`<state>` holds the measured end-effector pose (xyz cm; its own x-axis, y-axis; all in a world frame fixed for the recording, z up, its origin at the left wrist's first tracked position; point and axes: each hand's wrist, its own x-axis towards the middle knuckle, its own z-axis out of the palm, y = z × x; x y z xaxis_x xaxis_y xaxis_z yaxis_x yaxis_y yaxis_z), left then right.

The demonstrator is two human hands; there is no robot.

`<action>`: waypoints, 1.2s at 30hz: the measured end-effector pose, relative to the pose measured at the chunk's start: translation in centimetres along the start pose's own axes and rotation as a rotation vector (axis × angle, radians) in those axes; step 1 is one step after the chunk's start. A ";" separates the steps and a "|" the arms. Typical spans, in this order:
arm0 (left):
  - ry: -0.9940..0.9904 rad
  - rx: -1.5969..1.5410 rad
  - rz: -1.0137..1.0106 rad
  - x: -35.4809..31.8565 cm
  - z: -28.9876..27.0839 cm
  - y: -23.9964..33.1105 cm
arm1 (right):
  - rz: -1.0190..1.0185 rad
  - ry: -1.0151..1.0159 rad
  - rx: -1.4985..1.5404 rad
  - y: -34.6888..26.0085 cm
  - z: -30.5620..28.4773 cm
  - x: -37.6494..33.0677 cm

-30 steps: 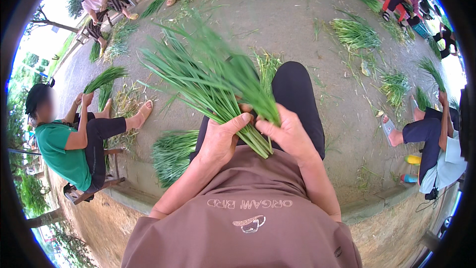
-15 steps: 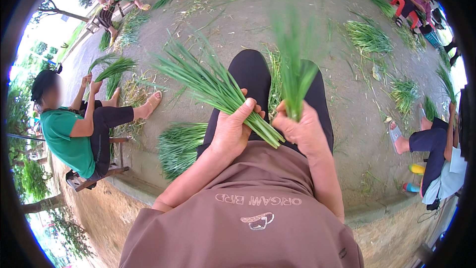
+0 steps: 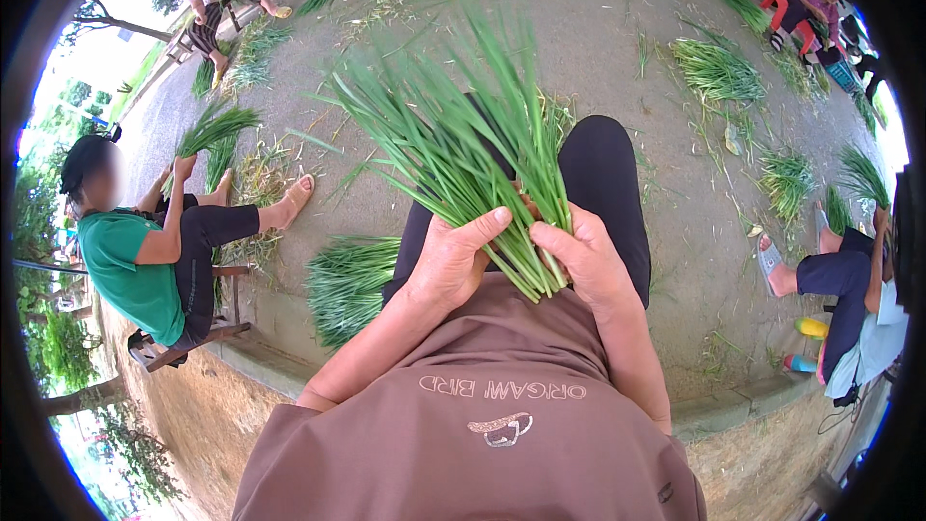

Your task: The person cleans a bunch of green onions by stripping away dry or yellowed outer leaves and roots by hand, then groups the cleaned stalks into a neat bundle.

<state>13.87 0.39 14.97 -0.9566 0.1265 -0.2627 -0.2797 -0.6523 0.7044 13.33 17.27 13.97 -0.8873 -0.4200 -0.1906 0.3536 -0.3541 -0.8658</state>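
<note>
Over my lap, my left hand point(image 3: 459, 253) is closed round a bunch of long green garlic chives point(image 3: 449, 150), thumb lying across the stems. My right hand point(image 3: 585, 249) grips the right side of the same gathered stems, its thumb pressed against them. The pale cut ends point down toward my apron, while the leaves fan out up and to the left. Both hands touch the bunch, close together; the fingers behind the stems are partly hidden. On the ground beside my left knee lies a thick pile of chives point(image 3: 352, 289).
A person in a green shirt point(image 3: 135, 265) sits on a wooden bench at the left, holding chives. Another person's legs point(image 3: 834, 270) show at the right. Further piles of chives point(image 3: 719, 72) and dry trimmings point(image 3: 260, 217) lie on the concrete. More seated people are farther off.
The separate bunch in my right hand has come down and left against the one in my left hand; the two now form one bunch. My right knee shows more.
</note>
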 end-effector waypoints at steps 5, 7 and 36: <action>0.033 -0.020 -0.002 0.3 -0.4 -0.4 | -0.012 0.047 0.289 -0.2 -0.4 0.5; 0.083 -0.012 0.008 0.4 -1.0 -0.7 | -0.051 0.208 0.414 0.0 -0.3 0.8; 0.102 0.067 0.031 0.5 -0.4 -1.0 | -0.246 0.171 0.610 0.6 -2.6 1.1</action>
<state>13.68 0.83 13.87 -0.9526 0.0283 -0.3030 -0.2581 -0.6030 0.7548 11.79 18.76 12.03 -0.9800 -0.1464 -0.1350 0.1943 -0.8517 -0.4867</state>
